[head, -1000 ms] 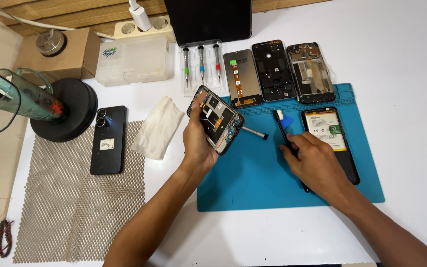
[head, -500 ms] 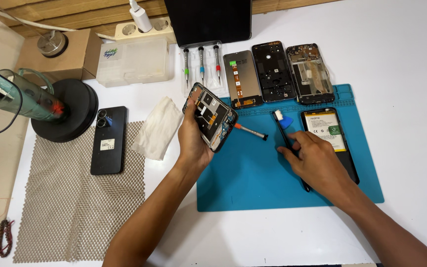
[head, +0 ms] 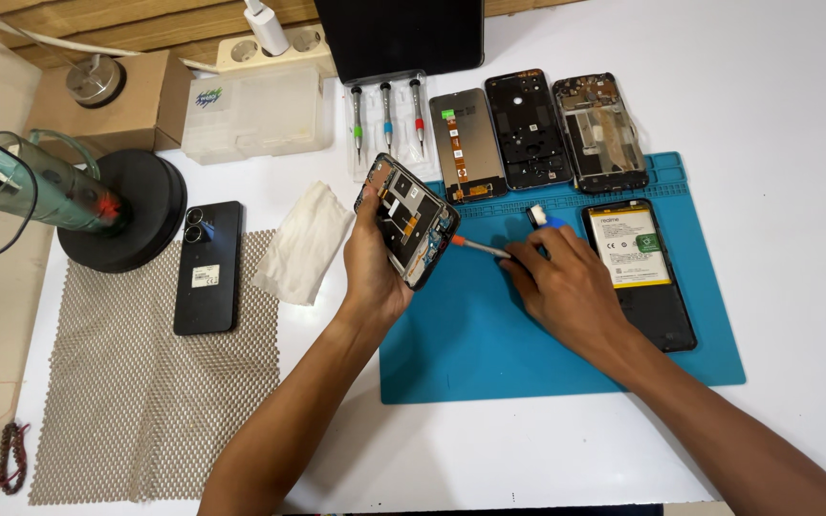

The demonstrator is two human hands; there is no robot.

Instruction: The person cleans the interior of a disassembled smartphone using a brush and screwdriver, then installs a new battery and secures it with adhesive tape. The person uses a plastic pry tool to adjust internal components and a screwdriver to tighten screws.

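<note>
Left hand (head: 375,263) gripped the opened phone frame (head: 411,220), tilted, above the blue mat's (head: 489,344) 9 o'clock edge. Right hand (head: 556,282) pinched a small screwdriver (head: 478,247), tip touching the frame. Screen, two frames (head: 528,129) and battery (head: 629,246) already lay removed at 12 to 2 o'clock; board still mounted.

We see a white table (head: 795,143) under even light, with wooden panelling (head: 126,24) beyond our hands, far side.

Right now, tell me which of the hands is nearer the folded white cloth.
Left. The left hand, holding the opened phone frame, sits just right of the white cloth. The right hand lies farther right on the blue mat.
</note>
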